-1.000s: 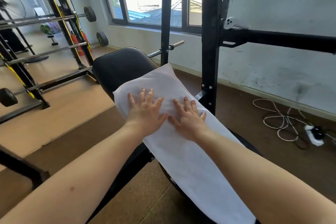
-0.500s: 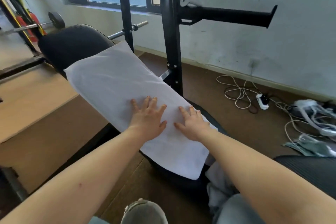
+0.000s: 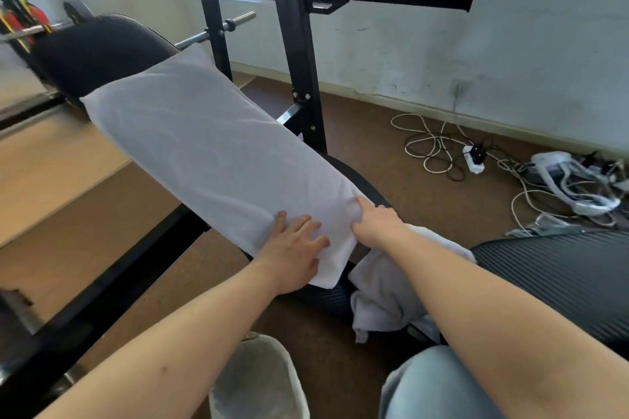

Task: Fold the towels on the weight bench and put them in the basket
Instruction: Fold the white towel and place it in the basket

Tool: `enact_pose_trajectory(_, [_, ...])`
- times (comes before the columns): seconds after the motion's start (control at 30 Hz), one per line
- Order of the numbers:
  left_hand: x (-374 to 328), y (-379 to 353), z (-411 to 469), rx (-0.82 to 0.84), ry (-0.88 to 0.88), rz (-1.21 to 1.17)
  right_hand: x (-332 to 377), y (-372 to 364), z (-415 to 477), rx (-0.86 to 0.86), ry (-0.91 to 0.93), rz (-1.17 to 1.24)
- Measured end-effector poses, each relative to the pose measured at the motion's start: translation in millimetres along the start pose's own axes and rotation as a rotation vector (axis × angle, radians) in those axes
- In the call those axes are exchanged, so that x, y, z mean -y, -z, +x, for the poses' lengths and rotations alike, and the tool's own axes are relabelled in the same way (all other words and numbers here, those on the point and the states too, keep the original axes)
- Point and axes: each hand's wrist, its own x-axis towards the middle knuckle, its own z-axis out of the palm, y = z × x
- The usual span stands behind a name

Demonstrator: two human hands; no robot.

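We have the white towel [image 3: 211, 153] spread lengthwise along the weight bench [image 3: 102, 48]. It lies fairly smooth, with its near end at our hands. Our left hand [image 3: 292, 248] lies flat on that near end, fingers straight and spread, pressing the cloth. Our right hand [image 3: 377, 221] sits at the near right edge, where creases gather around one outstretched finger. Its other fingers are out of sight, so we cannot tell whether they pinch the edge or only rest on it.

We judge this to be the start of the fold, since the towel is laid out and flattened but not yet doubled. The next move calls for taking both near corners and carrying them to the far end, edges matched.

A second towel [image 3: 384, 292] lies crumpled just beside the first, partly hidden under our right forearm, and we cannot say whether the heap holds more than one. The basket [image 3: 272, 384] stands below our arms, cut off by the bottom edge, and we cannot make out its inside.
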Motion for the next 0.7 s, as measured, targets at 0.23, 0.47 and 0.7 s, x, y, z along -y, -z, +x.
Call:
enact_pose_trajectory(0.23, [-13, -20, -21, -0.018, -0.149, 0.048, 2, -6, -2, -0.069, 0.054, 0.084])
enact_pose_trajectory(0.47, [-9, -17, -22, -0.319, -0.023, -0.308, 6, 8, -13, -0.260, 0.091, 0.475])
enact_pose_trajectory(0.7, [12, 11, -19, -0.349, 0.340, -0.834, 32, 35, -6, -0.318, 0.020, 0.947])
